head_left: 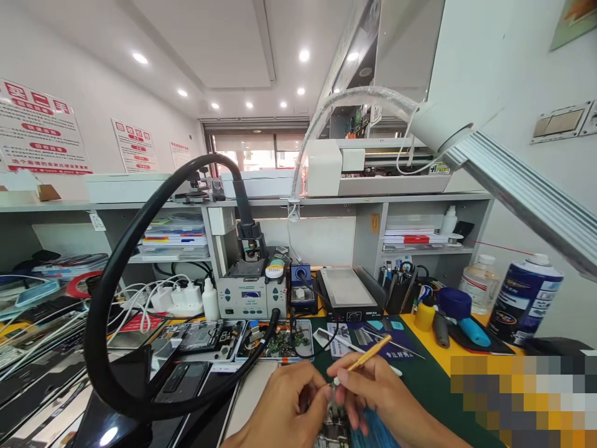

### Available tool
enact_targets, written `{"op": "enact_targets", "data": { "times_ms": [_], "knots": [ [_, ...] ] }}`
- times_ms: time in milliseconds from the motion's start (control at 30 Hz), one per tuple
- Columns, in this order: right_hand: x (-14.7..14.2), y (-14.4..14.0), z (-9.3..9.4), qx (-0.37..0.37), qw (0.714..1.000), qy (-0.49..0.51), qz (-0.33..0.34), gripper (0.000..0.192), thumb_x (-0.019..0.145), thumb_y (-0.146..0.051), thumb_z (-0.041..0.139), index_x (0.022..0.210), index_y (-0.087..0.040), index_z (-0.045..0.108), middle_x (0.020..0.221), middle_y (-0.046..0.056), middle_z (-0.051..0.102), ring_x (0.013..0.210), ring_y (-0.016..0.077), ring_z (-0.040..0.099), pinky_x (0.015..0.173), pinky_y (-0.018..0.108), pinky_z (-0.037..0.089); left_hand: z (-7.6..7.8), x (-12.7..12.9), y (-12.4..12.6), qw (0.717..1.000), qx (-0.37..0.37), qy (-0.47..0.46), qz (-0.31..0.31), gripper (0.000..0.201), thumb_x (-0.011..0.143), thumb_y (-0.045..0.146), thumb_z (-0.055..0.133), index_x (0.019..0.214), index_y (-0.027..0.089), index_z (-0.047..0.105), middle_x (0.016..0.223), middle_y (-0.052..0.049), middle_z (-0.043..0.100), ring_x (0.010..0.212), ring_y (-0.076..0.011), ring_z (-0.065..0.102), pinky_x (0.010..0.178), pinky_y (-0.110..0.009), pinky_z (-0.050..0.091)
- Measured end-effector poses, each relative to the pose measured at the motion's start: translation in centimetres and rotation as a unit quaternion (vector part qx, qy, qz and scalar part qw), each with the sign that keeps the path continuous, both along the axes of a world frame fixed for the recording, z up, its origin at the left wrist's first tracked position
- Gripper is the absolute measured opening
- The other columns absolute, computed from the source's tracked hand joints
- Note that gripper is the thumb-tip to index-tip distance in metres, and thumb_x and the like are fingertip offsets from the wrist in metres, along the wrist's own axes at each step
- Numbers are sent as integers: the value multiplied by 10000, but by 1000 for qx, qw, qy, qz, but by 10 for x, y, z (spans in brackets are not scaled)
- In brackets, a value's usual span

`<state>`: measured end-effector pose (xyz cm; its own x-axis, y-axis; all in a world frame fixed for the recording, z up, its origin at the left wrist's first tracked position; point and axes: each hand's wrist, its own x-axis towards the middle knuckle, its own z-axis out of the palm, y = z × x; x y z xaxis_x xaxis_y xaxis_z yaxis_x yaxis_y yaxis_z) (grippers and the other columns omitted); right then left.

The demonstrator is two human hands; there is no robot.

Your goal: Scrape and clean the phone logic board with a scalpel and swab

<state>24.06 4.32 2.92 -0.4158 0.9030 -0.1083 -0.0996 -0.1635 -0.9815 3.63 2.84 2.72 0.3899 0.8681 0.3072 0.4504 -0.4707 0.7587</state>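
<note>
My right hand (373, 387) grips a slim tool with a golden-yellow handle (370, 353), which slants up to the right. The tool's working end comes down to my left fingertips, and its kind does not show. My left hand (296, 401) is closed in a pinch, thumb against forefinger, on something small and pale (334, 381) that I cannot make out. Beneath both hands lies an opened electronic device with a circuit board (333, 429), partly hidden by my fingers. Blue material (373, 429) shows under my right hand.
A soldering and hot-air station (247, 298) stands ahead; its thick black hose (96, 311) loops across the left. A tray of circuit boards (298, 339) lies before it. A heating plate (347, 292) is behind. A spray can (525, 298) stands right, under the lamp (527, 186).
</note>
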Motion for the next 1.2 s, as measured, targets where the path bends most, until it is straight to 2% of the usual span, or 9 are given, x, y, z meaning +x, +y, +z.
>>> {"op": "enact_targets", "data": {
  "times_ms": [167, 500, 700, 800, 933, 1067, 1200],
  "knots": [
    [-1, 0, 4, 3, 1000, 1, -13, 659, 742, -723, 857, 976, -124, 718, 746, 28, 695, 481, 89, 599, 415, 187, 408, 1, 0, 1, 1000, -6, -5, 14, 280, 974, 353, 538, 788, 187, 665, 667, 10, 535, 596, -130, 455, 569, -257, 323],
    [-5, 1, 6, 34, 999, 3, -29, 660, 741, -747, 836, 908, -127, 686, 722, 32, 693, 464, 100, 598, 396, 193, 409, 7, 0, 1, 1000, 19, 3, 16, 296, 979, 361, 526, 811, 186, 694, 674, 1, 572, 597, -131, 495, 559, -243, 348],
    [-1, 3, 7, 28, 998, 7, -53, 602, 747, -689, 852, 902, -127, 706, 707, 37, 707, 460, 112, 605, 385, 203, 405, 8, -3, -1, 999, 24, -12, 18, 273, 976, 332, 549, 792, 190, 692, 645, 17, 578, 570, -119, 483, 539, -238, 341],
    [0, 5, 6, 20, 998, 13, -66, 552, 728, -644, 877, 880, -137, 720, 706, 34, 720, 482, 118, 626, 405, 209, 444, 4, -5, 2, 999, 26, -28, 19, 240, 976, 321, 566, 828, 194, 706, 666, 19, 597, 578, -117, 489, 546, -239, 340],
    [2, 9, 5, 21, 997, 14, -67, 458, 793, -574, 846, 887, -136, 749, 693, 43, 737, 471, 126, 641, 402, 215, 460, -1, -8, 11, 997, 53, -35, 36, 230, 982, 303, 576, 835, 191, 713, 689, 16, 616, 585, -112, 498, 558, -238, 355],
    [7, 16, 6, 41, 996, 14, -79, 406, 776, -520, 872, 833, -138, 748, 677, 47, 740, 439, 116, 628, 343, 185, 380, 4, -16, 19, 994, 84, -33, 64, 222, 956, 279, 604, 787, 182, 711, 655, 21, 620, 558, -104, 487, 543, -235, 355],
    [11, 15, 10, 57, 995, 9, -87, 383, 799, -515, 863, 865, -146, 783, 703, 49, 749, 456, 119, 634, 349, 192, 402, 11, -24, 20, 990, 97, -44, 91, 208, 962, 298, 625, 822, 176, 719, 641, 33, 607, 548, -95, 469, 527, -228, 343]
  ]
}}
